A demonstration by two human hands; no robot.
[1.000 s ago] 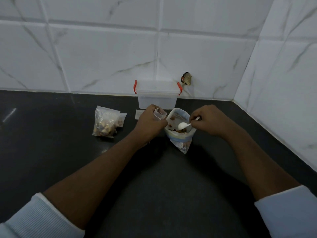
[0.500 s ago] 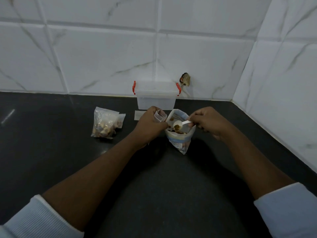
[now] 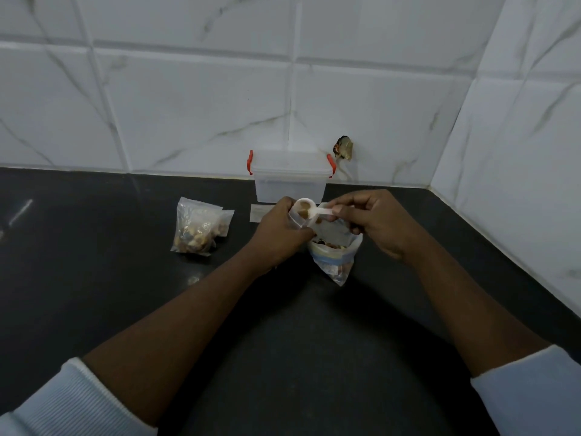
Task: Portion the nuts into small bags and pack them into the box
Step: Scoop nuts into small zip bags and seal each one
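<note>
The left hand (image 3: pixel 281 229) grips the small bag (image 3: pixel 296 220) mouth-up to catch nuts (image 3: pixel 304 212). The right hand (image 3: pixel 375 223) pinches the spoon (image 3: pixel 314 211) by its handle, the loaded bowl over that mouth. The big bag (image 3: pixel 334 256) stands open just beneath, near the back edge of the counter (image 3: pixel 283 335), before the box (image 3: pixel 290 180).

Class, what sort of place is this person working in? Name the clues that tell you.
Probably a home kitchen corner: a dark countertop, white marble-patterned wall tiles meeting at a corner, and a clear plastic box with red latches near small bags of nuts.
</note>
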